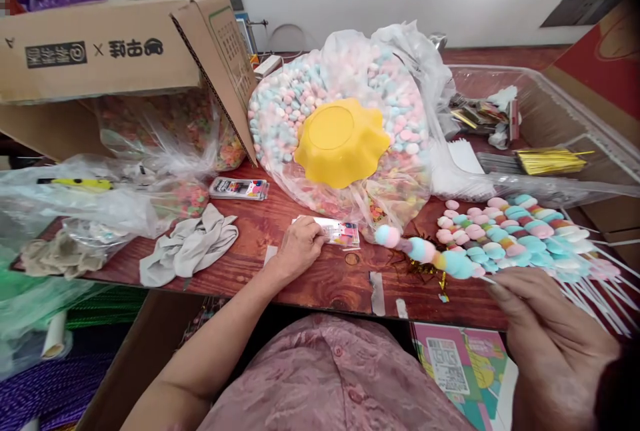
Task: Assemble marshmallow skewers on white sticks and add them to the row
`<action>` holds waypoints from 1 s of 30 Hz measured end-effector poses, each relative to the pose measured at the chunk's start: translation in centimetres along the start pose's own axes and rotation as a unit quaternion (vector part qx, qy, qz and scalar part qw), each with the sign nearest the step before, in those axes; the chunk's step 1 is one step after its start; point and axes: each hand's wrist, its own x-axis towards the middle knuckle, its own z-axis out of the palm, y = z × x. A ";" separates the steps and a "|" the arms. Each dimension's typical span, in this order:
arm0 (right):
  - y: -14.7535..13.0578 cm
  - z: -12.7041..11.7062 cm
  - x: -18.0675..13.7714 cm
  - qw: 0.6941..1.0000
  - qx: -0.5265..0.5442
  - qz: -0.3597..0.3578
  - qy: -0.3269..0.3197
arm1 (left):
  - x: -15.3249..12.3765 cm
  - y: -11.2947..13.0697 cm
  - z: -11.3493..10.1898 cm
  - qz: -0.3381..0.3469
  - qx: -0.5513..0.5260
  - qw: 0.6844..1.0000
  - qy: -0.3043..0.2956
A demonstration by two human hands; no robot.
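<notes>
The right hand [557, 331] is at the right of the work area, its grip clamped on the white stick of a candy skewer [423, 252] between thumb and fingers. The skewer is located above the front of the table [320, 281], its loaded end pointing left; pink, blue and yellowish pieces are threaded along it. Gold tinsel [425, 269] lies just below.

The left hand [301, 244] rests on the table at the left end of a flat printed packet [345, 233]. Its fingers are curled at the packet edge — whether this grip is clamped on the packet cannot be told. A stack of similar packets [240, 189] lies farther left, near a crumpled grey cloth [187, 245].

A pile of finished skewers [515, 231] occupies the right side of the table, sticks directed toward the lower right. Behind it, a clear plastic tray [525, 74] contains a bundle of yellow ties [550, 161]. At rear centre, an upturned yellow bowl [345, 141] sits on a clear bag of pastel candy [295, 101]. A cardboard box [105, 47] stands to the left of the bag.
</notes>
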 end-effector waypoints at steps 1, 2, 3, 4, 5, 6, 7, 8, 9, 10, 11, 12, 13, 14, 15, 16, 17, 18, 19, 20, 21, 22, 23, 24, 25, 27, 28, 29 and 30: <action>-0.2 0.7 0.2 1.000 0.017 -0.011 -0.010 | -0.1 -0.1 -0.1 0.007 -0.011 1.000 -0.005; -0.2 1.3 0.3 0.999 0.029 -0.022 -0.021 | -0.1 -0.2 -0.2 0.015 -0.023 1.000 -0.009; 0.0 1.8 0.4 0.998 0.036 -0.034 -0.037 | -0.2 -0.3 -0.3 0.022 -0.035 0.999 -0.012; 0.4 2.2 0.5 0.997 0.037 -0.047 -0.056 | -0.2 -0.4 -0.4 0.029 -0.045 0.998 -0.015; 0.8 2.5 0.5 0.995 0.037 -0.054 -0.072 | -0.3 -0.5 -0.5 0.035 -0.051 0.998 -0.018; 1.1 2.8 0.4 0.994 0.037 -0.057 -0.083 | -0.3 -0.6 -0.6 0.040 -0.052 0.998 -0.021; 1.4 3.0 0.4 0.994 0.037 -0.055 -0.091 | -0.3 -0.7 -0.6 0.044 -0.051 0.997 -0.025; 1.5 3.2 0.4 0.993 0.037 -0.049 -0.097 | -0.3 -0.7 -0.7 0.046 -0.049 0.997 -0.029; 1.6 3.3 0.3 0.993 0.035 -0.043 -0.100 | -0.2 -0.8 -0.7 0.047 -0.048 0.997 -0.032; 1.5 3.4 0.3 0.994 0.031 -0.039 -0.099 | -0.2 -0.8 -0.8 0.048 -0.049 0.997 -0.034; 1.4 3.5 0.3 0.994 0.024 -0.036 -0.098 | -0.2 -0.9 -0.8 0.049 -0.052 0.997 -0.035; 1.3 3.5 0.3 0.995 0.016 -0.036 -0.096 | -0.1 -0.9 -0.8 0.051 -0.057 0.996 -0.035; 1.2 3.5 0.3 0.995 0.008 -0.037 -0.095 | -0.1 -1.0 -0.8 0.054 -0.062 0.996 -0.033; 1.2 3.4 0.3 0.995 0.001 -0.040 -0.095 | -0.1 -1.0 -0.8 0.057 -0.067 0.996 -0.030; 1.1 3.4 0.3 0.995 -0.005 -0.043 -0.095 | -0.1 -1.1 -0.8 0.059 -0.070 0.995 -0.025; 1.1 3.3 0.3 0.994 -0.009 -0.046 -0.096 | -0.1 -1.1 -0.8 0.059 -0.072 0.995 -0.021; 1.2 3.3 0.2 0.994 -0.011 -0.048 -0.097 | -0.1 -1.2 -0.7 0.058 -0.073 0.996 -0.016; 1.2 3.3 0.1 0.994 -0.011 -0.051 -0.097 | -0.1 -1.2 -0.7 0.058 -0.073 0.996 -0.012; 1.3 3.3 0.1 0.994 -0.010 -0.055 -0.098 | -0.1 -1.3 -0.6 0.059 -0.073 0.996 -0.008; 1.3 3.2 0.0 0.993 -0.010 -0.060 -0.100 | -0.1 -1.4 -0.6 0.062 -0.072 0.995 -0.005; 1.4 3.2 0.0 0.993 -0.010 -0.067 -0.102 | -0.1 -1.4 -0.5 0.067 -0.071 0.995 -0.003; 1.4 3.2 -0.1 0.992 -0.012 -0.075 -0.104 | -0.1 -1.4 -0.5 0.072 -0.069 0.995 -0.004; 1.5 3.2 -0.1 0.990 -0.016 -0.087 -0.107 | -0.1 -1.4 -0.5 0.078 -0.066 0.995 -0.007; 1.5 3.1 0.0 0.988 -0.023 -0.100 -0.111 | -0.1 -1.5 -0.4 0.083 -0.062 0.995 -0.011; 1.5 3.0 0.0 0.986 -0.032 -0.114 -0.114 | -0.2 -1.5 -0.4 0.088 -0.057 0.994 -0.014; 1.4 2.8 0.1 0.981 -0.057 -0.139 -0.120 | -0.2 -1.4 -0.3 0.098 -0.039 0.994 -0.014; 1.3 2.6 0.1 0.978 -0.074 -0.150 -0.123 | -0.2 -1.4 -0.2 0.103 -0.030 0.994 -0.013; 1.2 2.4 0.1 0.975 -0.091 -0.160 -0.125 | -0.2 -1.4 -0.1 0.107 -0.021 0.994 -0.011; 1.0 2.3 0.1 0.971 -0.108 -0.169 -0.129 | -0.3 -1.4 0.0 0.109 -0.014 0.994 -0.010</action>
